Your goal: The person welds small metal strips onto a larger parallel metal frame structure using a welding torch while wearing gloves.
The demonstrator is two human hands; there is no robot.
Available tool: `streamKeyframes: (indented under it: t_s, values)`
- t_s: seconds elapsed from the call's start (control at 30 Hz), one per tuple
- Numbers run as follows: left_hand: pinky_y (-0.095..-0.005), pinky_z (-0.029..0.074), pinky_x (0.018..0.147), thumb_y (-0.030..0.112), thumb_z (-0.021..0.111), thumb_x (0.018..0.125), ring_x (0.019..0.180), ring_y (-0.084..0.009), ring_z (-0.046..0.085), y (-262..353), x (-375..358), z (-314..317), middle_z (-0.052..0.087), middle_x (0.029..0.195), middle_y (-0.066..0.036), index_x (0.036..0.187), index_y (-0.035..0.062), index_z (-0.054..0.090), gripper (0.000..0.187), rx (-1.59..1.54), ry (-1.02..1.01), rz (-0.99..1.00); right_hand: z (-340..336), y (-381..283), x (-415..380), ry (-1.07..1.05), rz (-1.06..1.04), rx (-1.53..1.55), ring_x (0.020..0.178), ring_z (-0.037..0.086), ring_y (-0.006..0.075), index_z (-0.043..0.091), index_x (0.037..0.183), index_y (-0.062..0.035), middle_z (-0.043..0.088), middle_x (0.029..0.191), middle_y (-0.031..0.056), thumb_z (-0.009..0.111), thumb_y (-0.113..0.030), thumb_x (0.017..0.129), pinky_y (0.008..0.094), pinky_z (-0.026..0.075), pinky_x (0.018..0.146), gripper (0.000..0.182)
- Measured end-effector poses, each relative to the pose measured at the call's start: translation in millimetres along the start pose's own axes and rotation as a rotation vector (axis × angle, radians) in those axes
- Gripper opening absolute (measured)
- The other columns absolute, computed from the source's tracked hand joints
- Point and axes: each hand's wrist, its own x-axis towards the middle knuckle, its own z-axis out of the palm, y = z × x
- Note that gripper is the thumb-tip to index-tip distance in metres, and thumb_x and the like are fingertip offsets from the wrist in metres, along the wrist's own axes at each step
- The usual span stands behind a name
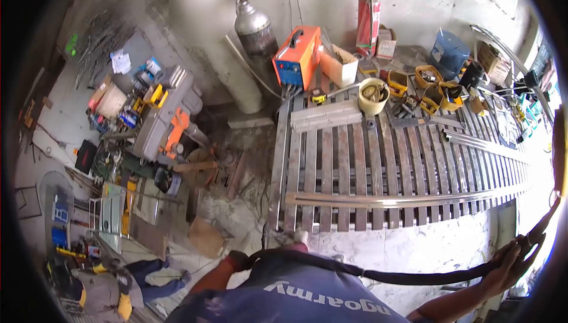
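Observation:
A long black sleeve or hose (414,277) runs across the front of my dark blue shirt from one side to the other. Its right end is in my right hand (510,262), whose fingers are curled round it. At the left end my left hand (238,260) looks dark and closes on the same hose, partly in shadow. Beyond my body lies a slatted metal table (361,163). A shiny metal tube (402,200) rests across its slats, and shorter tubes (485,145) lie farther right.
An orange welding machine (297,56), gas cylinder (254,24), beige bucket (373,95), fire extinguisher (368,21), yellow containers (429,76) and blue bucket (449,50) stand along the back. A cluttered bench (163,116) is at left. Lower left, another person (109,287) wears yellow-and-dark gloves.

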Motion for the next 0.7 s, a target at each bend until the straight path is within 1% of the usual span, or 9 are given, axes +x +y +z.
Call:
streamKeyframes:
  t_s: [0.03, 0.07, 0.17, 0.23, 0.3, 0.4, 0.53, 0.67, 0.7]
  values:
    - [-0.0524, 0.059, 0.103, 0.05, 0.052, 0.107, 0.111, -0.0364, 0.08, -18, 18, 23, 0.083, 0.125, -0.012, 0.118, 0.0188, 0.087, 0.048, 0.24, -0.117, 0.105, -2, -2, 6, 0.004, 0.009, 0.019, 0.065, 0.05, 0.0074, 0.04, 0.168, -0.0003, 0.07, 0.106, 0.008, 0.062, -0.012, 0.115, 0.024, 0.038, 0.057, 0.059]
    - [-0.0509, 0.05, 0.118, 0.05, 0.045, 0.111, 0.132, -0.0332, 0.072, -37, 28, 41, 0.077, 0.141, -0.012, 0.132, 0.0157, 0.082, 0.055, 0.184, -0.066, 0.144, -4, -3, 11, 0.007, 0.019, 0.037, 0.065, 0.05, 0.0073, 0.04, 0.167, -0.0001, 0.07, 0.107, 0.0084, 0.062, -0.01, 0.115, 0.0241, 0.038, 0.057, 0.058]
    - [-0.0471, 0.046, 0.122, 0.041, 0.046, 0.111, 0.143, -0.0324, 0.064, -95, 40, 47, 0.068, 0.154, -0.017, 0.144, 0.0139, 0.074, 0.051, 0.03, -0.057, 0.085, -30, 2, 22, -0.032, 0.092, 0.149, 0.063, 0.047, 0.0063, 0.046, 0.161, -0.0006, 0.065, 0.096, 0.0065, 0.064, -0.007, 0.113, 0.0239, 0.037, 0.056, 0.052]
    - [-0.0545, 0.059, 0.096, 0.034, 0.054, 0.106, 0.108, -0.042, 0.076, -114, 19, 8, 0.08, 0.12, -0.02, 0.124, 0.0077, 0.078, 0.04, -0.081, 0.367, 0.024, -59, 11, 37, -0.122, 0.169, 0.338, 0.061, 0.044, 0.0052, 0.051, 0.156, -0.0012, 0.061, 0.085, 0.0041, 0.065, -0.006, 0.112, 0.0235, 0.036, 0.055, 0.047]
    - [-0.0557, 0.06, 0.089, 0.033, 0.063, 0.103, 0.097, -0.0453, 0.076, -108, 8, -86, 0.079, 0.106, -0.025, 0.123, 0.0027, 0.077, 0.039, 0.238, 0.548, -0.162, -62, 13, 35, -0.125, 0.312, 0.372, 0.06, 0.044, 0.0039, 0.054, 0.154, -0.0026, 0.057, 0.08, 0.0012, 0.069, -0.008, 0.11, 0.0229, 0.034, 0.053, 0.046]
    - [-0.0543, 0.059, 0.092, 0.035, 0.068, 0.103, 0.098, -0.0458, 0.076, -144, 22, -171, 0.079, 0.108, -0.026, 0.12, 0.0009, 0.079, 0.04, -0.123, 1.077, -0.182, -55, 23, 19, -0.099, 0.305, 0.095, 0.06, 0.043, 0.0035, 0.054, 0.155, -0.0041, 0.055, 0.078, -0.0011, 0.072, -0.012, 0.109, 0.0227, 0.033, 0.053, 0.05]
    - [-0.0515, 0.058, 0.095, 0.041, 0.07, 0.106, 0.098, -0.0454, 0.075, -206, 57, -334, 0.079, 0.109, -0.027, 0.119, -0.0002, 0.08, 0.045, 0.021, 1.552, -0.171, -4, -22, -21, -0.022, 0.254, -0.156, 0.063, 0.044, 0.0038, 0.051, 0.16, -0.0049, 0.056, 0.08, -0.0023, 0.073, -0.018, 0.109, 0.0232, 0.033, 0.055, 0.057]
    - [-0.0558, 0.059, 0.084, 0.036, 0.066, 0.108, 0.089, -0.047, 0.075, -272, 86, -524, 0.08, 0.1, -0.022, 0.099, 0.0067, 0.08, 0.033, -0.03, 1.516, -0.234, 83, -134, -88, 0.121, 0.36, -0.28, 0.064, 0.043, 0.003, 0.054, 0.16, -0.0041, 0.06, 0.085, -0.0028, 0.071, -0.027, 0.111, 0.0231, 0.032, 0.056, 0.056]
    - [-0.0579, 0.058, 0.08, 0.037, 0.06, 0.111, 0.088, -0.0479, 0.075, -267, 80, -570, 0.079, 0.095, -0.022, 0.091, 0.0075, 0.078, 0.04, 0.16, 1.524, -0.284, 90, -148, -99, 0.124, 0.362, -0.296, 0.064, 0.043, 0.0026, 0.056, 0.158, -0.0039, 0.062, 0.087, -0.0029, 0.07, -0.029, 0.112, 0.0232, 0.031, 0.056, 0.055]
